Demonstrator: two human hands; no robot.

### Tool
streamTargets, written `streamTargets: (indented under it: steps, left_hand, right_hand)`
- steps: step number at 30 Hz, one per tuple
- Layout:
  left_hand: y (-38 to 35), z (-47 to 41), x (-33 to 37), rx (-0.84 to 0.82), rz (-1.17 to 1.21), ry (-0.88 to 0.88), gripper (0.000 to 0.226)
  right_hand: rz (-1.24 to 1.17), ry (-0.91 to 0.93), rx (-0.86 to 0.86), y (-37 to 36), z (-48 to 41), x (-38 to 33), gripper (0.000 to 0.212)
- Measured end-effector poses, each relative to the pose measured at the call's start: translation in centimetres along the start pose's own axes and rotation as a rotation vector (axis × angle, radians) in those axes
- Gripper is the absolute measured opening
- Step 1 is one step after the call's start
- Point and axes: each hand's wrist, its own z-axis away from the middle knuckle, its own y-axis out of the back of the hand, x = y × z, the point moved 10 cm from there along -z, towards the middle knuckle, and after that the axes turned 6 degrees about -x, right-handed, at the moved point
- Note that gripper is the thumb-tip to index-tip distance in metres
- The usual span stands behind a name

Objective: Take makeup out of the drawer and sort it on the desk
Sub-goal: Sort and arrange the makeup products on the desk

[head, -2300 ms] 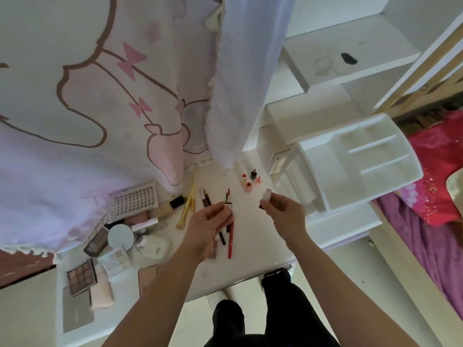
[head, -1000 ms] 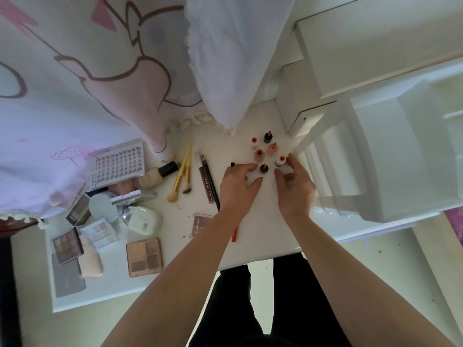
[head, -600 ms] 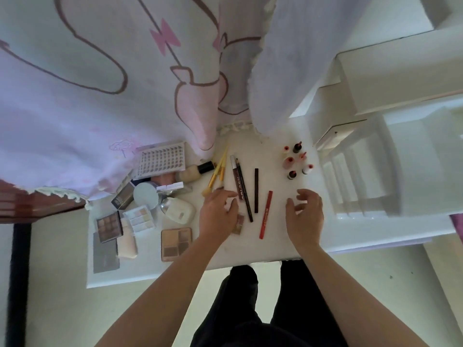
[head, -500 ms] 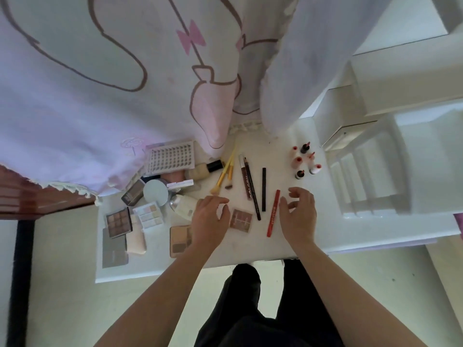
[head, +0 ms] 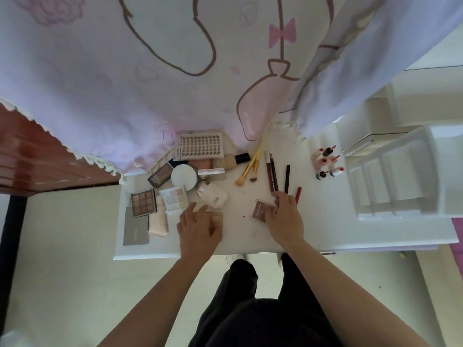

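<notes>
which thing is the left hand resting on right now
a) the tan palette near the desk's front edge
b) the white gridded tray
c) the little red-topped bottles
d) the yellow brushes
a: the left hand lies with its fingers spread over the tan palette, while the yellow brushes, the white gridded tray and the little red-topped bottles sit farther back on the desk, apart from it.

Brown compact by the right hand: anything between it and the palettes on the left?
Yes. The left hand rests on a tan palette, which lies between the brown compact at the right hand and the palettes on the left.
</notes>
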Motion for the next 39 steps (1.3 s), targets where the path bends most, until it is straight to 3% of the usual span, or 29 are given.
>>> streamTargets:
  steps: [4,11,16,23,30,36,39]
  left_hand:
    - [-1.5,0.6,-0.5,-0.068,0.066,0.009,0.044]
    - [-1.4,0.2,-0.5,-0.094,0.063,-0.003,0.051]
    - [-1.2,0.3,0.0,-0.076,0.15,0.119,0.048]
    - [-1.4,0.5,1.3,-0.15,0.257,0.222,0.049]
    - [0.4,-0.3,1.3,-0.198,0.137,0.222,0.052]
    - [6.7,-3.6,0.1,0.052,0.037,0.062,0.061]
    - [7.6,-6.3,-0.1,0.017,0.008,-0.03,0.076]
  right_hand:
    - [0.058,0.005,-0.044,-2.0,2.0,0.1,0.034]
    - [0.125,0.026,-0.161,-3.2,2.4,-0.3,0.054]
    - [0.142,0.083,-0.239,-2.9,1.3,-0.5,0.057]
    - [0.141,0.162,-0.383,-2.8,0.4,-1.3,0.054]
    - [0.125,0.249,-0.491,-3.2,-1.1,-3.7,0.049]
    - [0.092,0.231,-0.425,-2.6,-1.9,-6.7,0.053]
    - [0.122,0.206,-0.325,-1.8,-2.7,-8.5,0.054]
